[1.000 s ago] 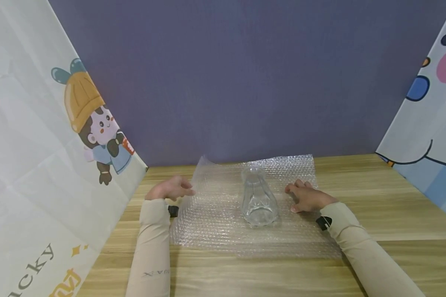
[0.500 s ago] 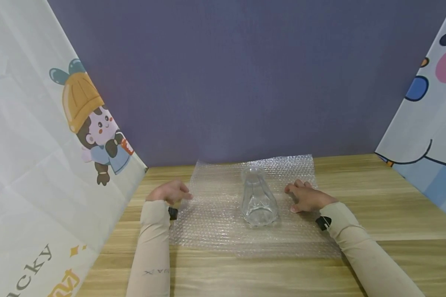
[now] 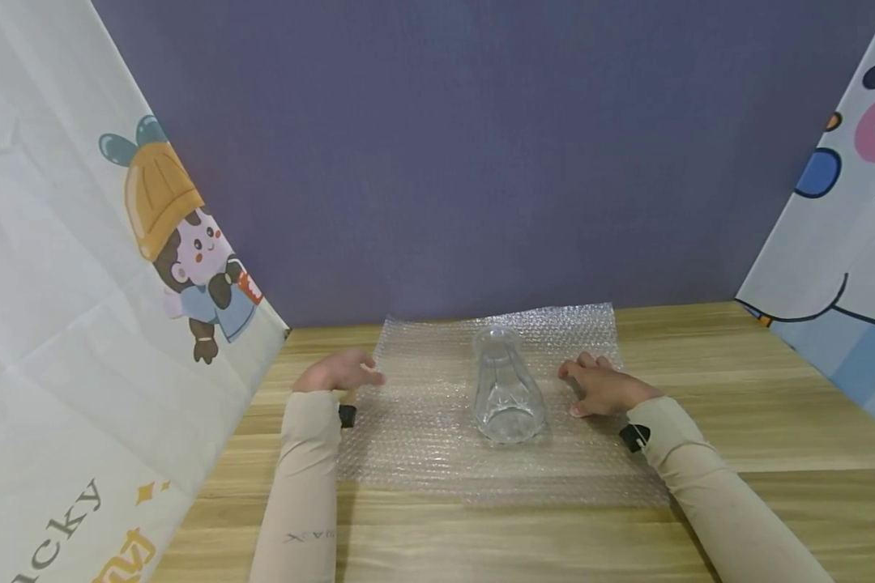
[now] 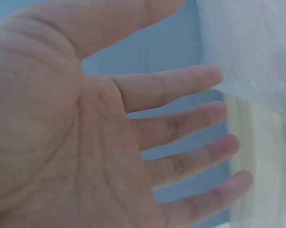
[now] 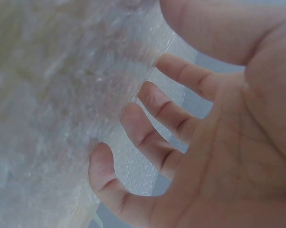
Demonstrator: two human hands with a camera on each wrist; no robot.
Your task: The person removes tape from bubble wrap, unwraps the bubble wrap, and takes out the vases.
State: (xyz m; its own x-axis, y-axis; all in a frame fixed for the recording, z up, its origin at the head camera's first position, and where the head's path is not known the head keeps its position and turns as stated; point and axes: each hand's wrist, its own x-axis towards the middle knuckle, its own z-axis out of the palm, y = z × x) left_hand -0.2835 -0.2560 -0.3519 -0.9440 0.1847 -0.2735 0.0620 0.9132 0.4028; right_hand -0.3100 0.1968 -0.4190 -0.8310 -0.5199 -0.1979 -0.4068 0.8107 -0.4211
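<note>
A clear glass vase (image 3: 509, 397) with a faceted body is on a sheet of bubble wrap (image 3: 423, 437). In the head view its narrow, flared neck points to the back and its wide base to the front. My left hand (image 3: 341, 370) is at the sheet's left edge; the left wrist view shows its palm and spread, straight fingers (image 4: 181, 126) holding nothing, the fingertips near the wrap. On the right side of the vase, my right hand (image 3: 599, 387) rests on the wrap with loosely bent fingers. In the right wrist view those fingers (image 5: 145, 130) meet the plastic.
Under the wrap lies a wood-grain table (image 3: 408, 546). A plain blue-purple wall (image 3: 481, 162) rises behind it. Printed cartoon sheets flank it, a white one (image 3: 66, 267) on the left and another (image 3: 864, 243) on the right.
The left back corner of the bubble wrap, raised a second ago, lies lower now. My left hand dips slightly, then shifts a little to the right. The right hand and vase stay put.
</note>
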